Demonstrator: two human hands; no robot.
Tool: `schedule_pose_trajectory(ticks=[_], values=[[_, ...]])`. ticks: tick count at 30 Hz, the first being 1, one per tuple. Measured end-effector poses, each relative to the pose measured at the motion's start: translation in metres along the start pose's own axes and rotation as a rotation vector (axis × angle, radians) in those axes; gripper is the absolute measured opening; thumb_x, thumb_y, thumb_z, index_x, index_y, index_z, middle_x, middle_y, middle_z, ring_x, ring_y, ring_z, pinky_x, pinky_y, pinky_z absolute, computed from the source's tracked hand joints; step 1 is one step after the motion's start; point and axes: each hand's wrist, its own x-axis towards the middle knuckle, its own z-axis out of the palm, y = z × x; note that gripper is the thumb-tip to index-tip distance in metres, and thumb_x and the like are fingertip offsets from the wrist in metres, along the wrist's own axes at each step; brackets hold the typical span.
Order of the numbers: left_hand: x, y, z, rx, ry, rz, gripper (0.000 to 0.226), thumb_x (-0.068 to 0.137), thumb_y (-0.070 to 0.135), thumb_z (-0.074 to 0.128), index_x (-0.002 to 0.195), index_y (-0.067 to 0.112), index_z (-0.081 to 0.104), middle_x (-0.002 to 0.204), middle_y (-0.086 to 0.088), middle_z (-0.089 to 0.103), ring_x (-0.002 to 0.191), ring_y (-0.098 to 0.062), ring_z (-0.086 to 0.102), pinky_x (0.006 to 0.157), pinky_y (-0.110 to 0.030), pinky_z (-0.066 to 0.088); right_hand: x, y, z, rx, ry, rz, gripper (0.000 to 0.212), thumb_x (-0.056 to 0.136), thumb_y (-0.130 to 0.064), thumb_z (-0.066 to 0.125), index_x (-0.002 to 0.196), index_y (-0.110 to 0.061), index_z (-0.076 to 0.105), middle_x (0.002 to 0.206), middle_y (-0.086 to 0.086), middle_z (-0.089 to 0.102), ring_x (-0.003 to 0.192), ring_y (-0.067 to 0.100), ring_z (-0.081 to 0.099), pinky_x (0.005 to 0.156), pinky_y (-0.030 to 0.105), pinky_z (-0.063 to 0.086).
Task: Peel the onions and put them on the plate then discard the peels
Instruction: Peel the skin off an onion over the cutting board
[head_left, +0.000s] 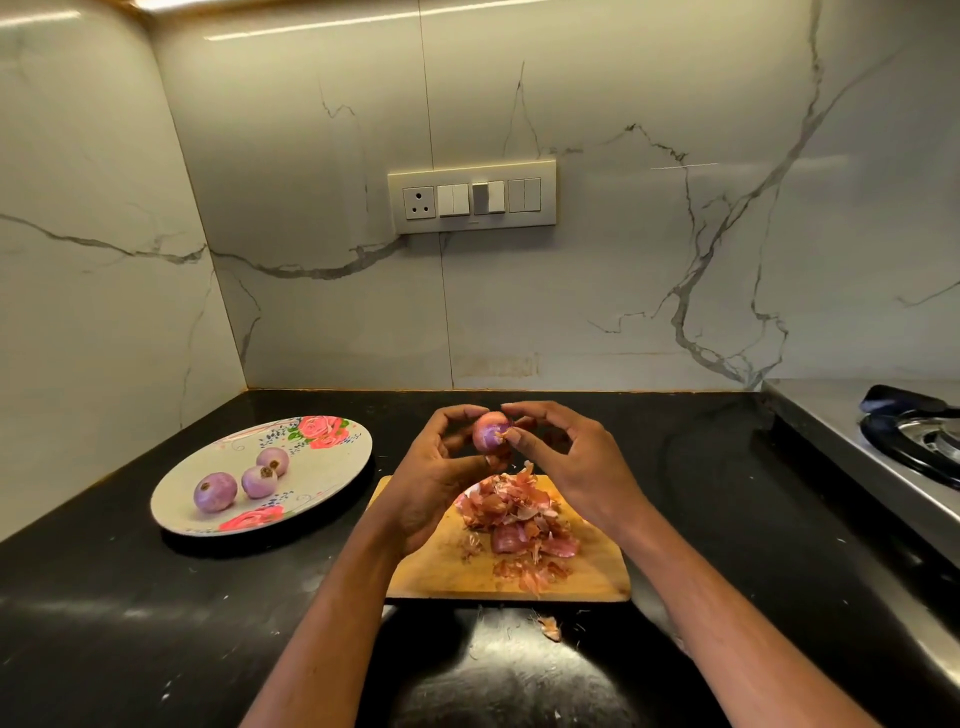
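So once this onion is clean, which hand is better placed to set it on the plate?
Left, probably. The left hand already holds the onion, and the plate with three peeled onions lies on its side. The right hand only picks at the skin, farther from the plate.

Two bare forearms enter from the lower edge of the head view, uncovered from the edge of the picture to the wrists, with no sleeve or cuff visible on either. The left hand (436, 467) and the right hand (566, 457) are ungloved. No ring shows on the visible fingers, no watch, band or bracelet circles either wrist, and the fingernails that can be made out look short and plain. Nothing of the person above the forearms appears in the picture.
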Motion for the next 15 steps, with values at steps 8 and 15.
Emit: schedule_pose_trajectory(ticks=[8,15], values=[[0.0018,-0.0035,-0.0003,0.183,-0.011,-0.016,0.06,0.072,0.026,0.08,0.128,0.02,0.06,0.125,-0.005,0.065,0.119,-0.021,0.063,0.103,-0.04,0.052,0.0008,0.0057,-0.0025,-0.172,0.163,-0.16,0.016,0.09,-0.023,0.073,0.104,-0.029,0.076,0.097,-0.017,0.072,0.097,-0.004,0.064,0.079,0.009,0.05],[0.0028,-0.0036,-0.0005,0.203,-0.002,0.013,0.037,0.084,0.019,0.074,0.12,0.021,0.065,0.112,0.0,0.073,0.103,-0.013,0.071,0.08,-0.022,0.057,-0.0018,0.0087,-0.0043,-0.367,0.138,-0.296,0.022,0.092,-0.022,0.072,0.113,-0.016,0.076,0.101,-0.004,0.076,0.087,-0.006,0.062,0.076,0.004,0.049]])
